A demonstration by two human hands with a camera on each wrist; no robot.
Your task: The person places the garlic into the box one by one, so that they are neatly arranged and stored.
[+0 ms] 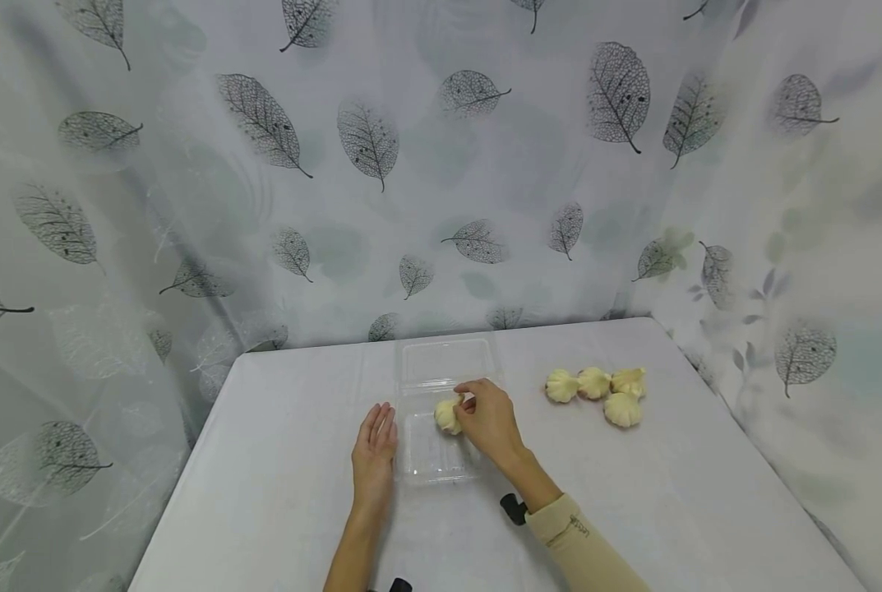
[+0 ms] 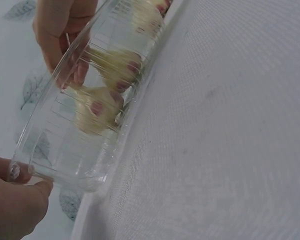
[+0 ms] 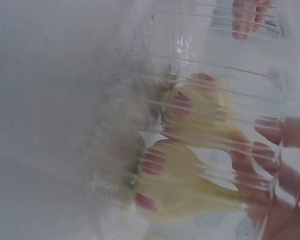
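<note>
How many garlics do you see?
6: four garlics lie right of the box; two are in it by the right hand, which hides one from the head view.

Small dark lettering [image 1: 579, 526] is running across a beige sleeve [image 1: 596, 555] near the cuff, at five o'clock in the head view, appearing too small to read.

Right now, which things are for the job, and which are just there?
For the job:
right hand
garlic bulb at its fingers
left hand, beside the box
clear box, open
probably the four bulbs off to the right

Just there:
leaf-patterned curtain
white table cover
</note>
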